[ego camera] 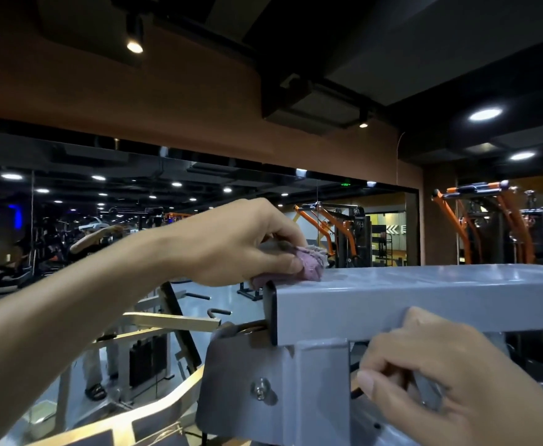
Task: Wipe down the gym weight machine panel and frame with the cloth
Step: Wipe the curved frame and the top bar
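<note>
I'm up at the grey frame (pixel 424 304), working its top beam. My left hand (pixel 231 249) has fingers curled around the bunched cloth (pixel 299 267), pressing it on the beam's near end. My right hand (pixel 441 375), below the cloth, grips the frame's underside to steady it. The beam beyond the cloth and the bracket (pixel 247 381) beneath look unwiped, I judge; most remains.

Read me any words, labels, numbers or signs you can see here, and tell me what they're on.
No text can be read.
Green lit sign near the ceiling, seen in the mirror: too small and blurred to read.
White chevron arrows on a dark board: symbols, no letters legible.
Grey frame: no label visible.
</note>
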